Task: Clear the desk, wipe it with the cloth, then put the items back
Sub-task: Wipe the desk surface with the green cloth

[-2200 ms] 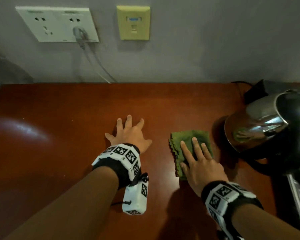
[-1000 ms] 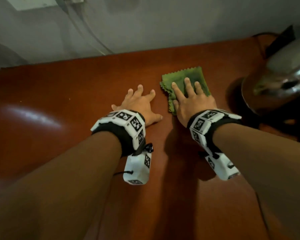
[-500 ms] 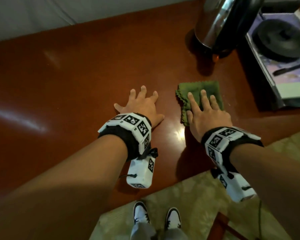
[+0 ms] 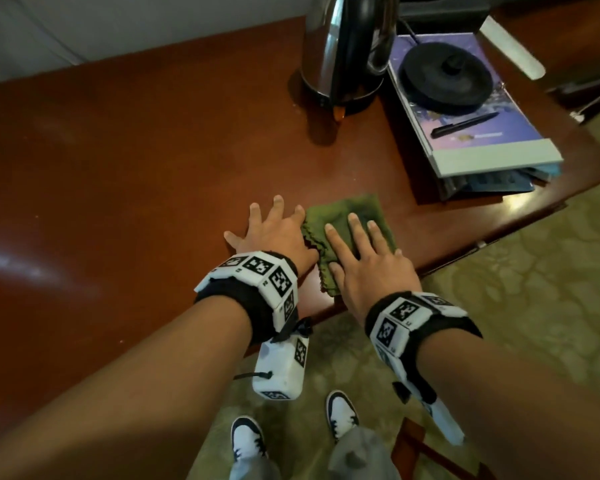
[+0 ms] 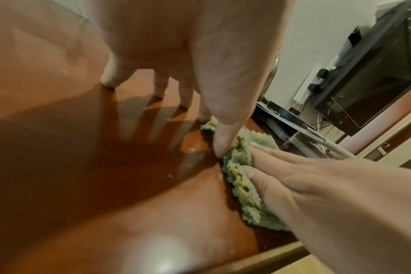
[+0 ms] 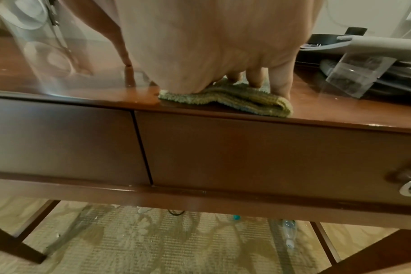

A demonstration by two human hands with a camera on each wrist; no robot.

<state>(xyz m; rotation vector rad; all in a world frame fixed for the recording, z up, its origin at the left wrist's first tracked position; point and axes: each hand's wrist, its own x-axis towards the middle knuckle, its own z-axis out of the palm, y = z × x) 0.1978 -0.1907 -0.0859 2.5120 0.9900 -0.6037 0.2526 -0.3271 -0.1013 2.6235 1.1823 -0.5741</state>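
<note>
A folded green cloth (image 4: 347, 220) lies on the red-brown desk (image 4: 136, 161) close to its front edge. My right hand (image 4: 357, 247) presses flat on the cloth with straight fingers. Beside it my left hand (image 4: 274, 230) rests spread on the bare desk, its thumb touching the cloth's left edge. The left wrist view shows the cloth (image 5: 242, 178) under the right hand's fingers (image 5: 265, 153), with the left thumb against it. From the right wrist view the cloth (image 6: 225, 98) sits at the desk's front lip, under my palm.
A steel kettle (image 4: 343, 53) stands at the back right. To its right, a stack of books and folders (image 4: 482, 133) carries the black kettle base (image 4: 445, 76) and a pen (image 4: 465, 124). Drawer fronts (image 6: 246, 153) sit below the edge; carpet and my shoes (image 4: 340, 414) below.
My right hand has drawn the cloth from the back of the desk toward the front edge and up against the left hand. My head has tilted down and right.
</note>
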